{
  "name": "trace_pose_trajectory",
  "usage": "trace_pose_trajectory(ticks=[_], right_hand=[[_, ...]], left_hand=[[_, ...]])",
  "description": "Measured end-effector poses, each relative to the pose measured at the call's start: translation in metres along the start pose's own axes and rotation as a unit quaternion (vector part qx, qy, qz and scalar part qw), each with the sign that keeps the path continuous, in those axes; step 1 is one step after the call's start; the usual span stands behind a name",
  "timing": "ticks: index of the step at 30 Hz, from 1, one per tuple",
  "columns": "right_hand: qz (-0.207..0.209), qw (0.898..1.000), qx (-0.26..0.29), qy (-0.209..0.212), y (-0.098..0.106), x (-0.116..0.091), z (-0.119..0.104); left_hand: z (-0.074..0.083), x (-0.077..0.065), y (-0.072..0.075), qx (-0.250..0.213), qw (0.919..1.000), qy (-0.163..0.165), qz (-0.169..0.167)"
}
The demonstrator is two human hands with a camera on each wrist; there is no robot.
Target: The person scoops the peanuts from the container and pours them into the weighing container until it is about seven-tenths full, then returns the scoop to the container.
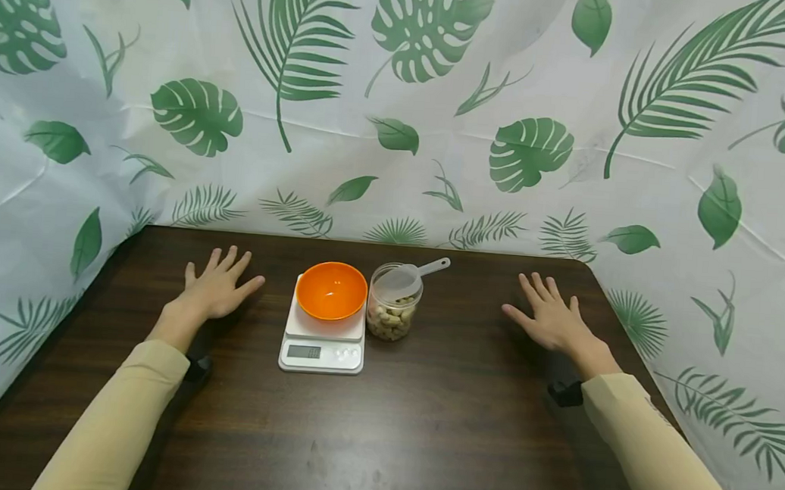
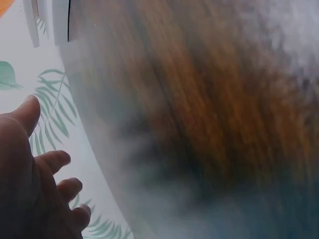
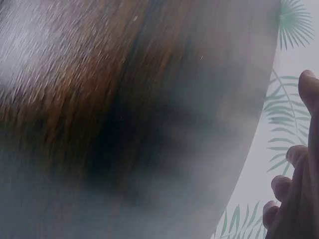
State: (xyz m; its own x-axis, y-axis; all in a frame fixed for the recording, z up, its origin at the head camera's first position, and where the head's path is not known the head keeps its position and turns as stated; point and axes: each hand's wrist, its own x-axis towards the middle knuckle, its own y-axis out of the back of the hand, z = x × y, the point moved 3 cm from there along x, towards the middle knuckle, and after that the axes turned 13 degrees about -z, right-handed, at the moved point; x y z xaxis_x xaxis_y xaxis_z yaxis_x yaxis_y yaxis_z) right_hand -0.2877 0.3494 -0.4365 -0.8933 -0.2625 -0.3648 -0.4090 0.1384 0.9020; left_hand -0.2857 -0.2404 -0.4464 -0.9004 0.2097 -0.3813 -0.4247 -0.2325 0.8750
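My left hand (image 1: 214, 293) hovers over the left part of the table with its fingers spread, holding nothing. To its right stands a white digital kitchen scale (image 1: 322, 356) with an orange bowl (image 1: 331, 291) on its platform. Beside the scale is a clear jar (image 1: 392, 322) partly filled with pale nuts that look like cashews. A whitish scoop (image 1: 398, 282) lies across the jar's mouth, its handle pointing to the back right. Over the right part of the table is my right hand (image 1: 553, 321), fingers spread and nothing in it. Both wrist views show the fingers extended above the wood.
The dark wooden table (image 1: 420, 429) has its far edge close behind the bowl and jar. Behind it and at both sides hangs a white sheet (image 1: 438, 172) printed with green leaves. A dark wrist strap shows under each sleeve cuff.
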Motion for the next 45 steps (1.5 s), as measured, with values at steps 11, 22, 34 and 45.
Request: trace_pose_trajectory(ticks=[11, 22, 34, 45], right_hand=[[0.026, 0.999, 0.015, 0.031, 0.009, 0.000, -0.023], [0.110, 0.982, 0.072, 0.135, 0.022, -0.006, -0.070], [0.105, 0.964, 0.122, 0.210, 0.034, -0.009, -0.117], [0.100, 0.950, 0.165, 0.247, 0.038, -0.004, -0.141]], left_hand=[[0.024, -0.001, 0.005, -0.021, 0.9984, -0.039, 0.035], [0.080, -0.006, 0.009, -0.092, 0.9834, -0.127, 0.092], [0.137, -0.009, 0.008, -0.084, 0.9656, -0.214, 0.122], [0.179, -0.003, 0.003, -0.045, 0.9665, -0.238, 0.085]])
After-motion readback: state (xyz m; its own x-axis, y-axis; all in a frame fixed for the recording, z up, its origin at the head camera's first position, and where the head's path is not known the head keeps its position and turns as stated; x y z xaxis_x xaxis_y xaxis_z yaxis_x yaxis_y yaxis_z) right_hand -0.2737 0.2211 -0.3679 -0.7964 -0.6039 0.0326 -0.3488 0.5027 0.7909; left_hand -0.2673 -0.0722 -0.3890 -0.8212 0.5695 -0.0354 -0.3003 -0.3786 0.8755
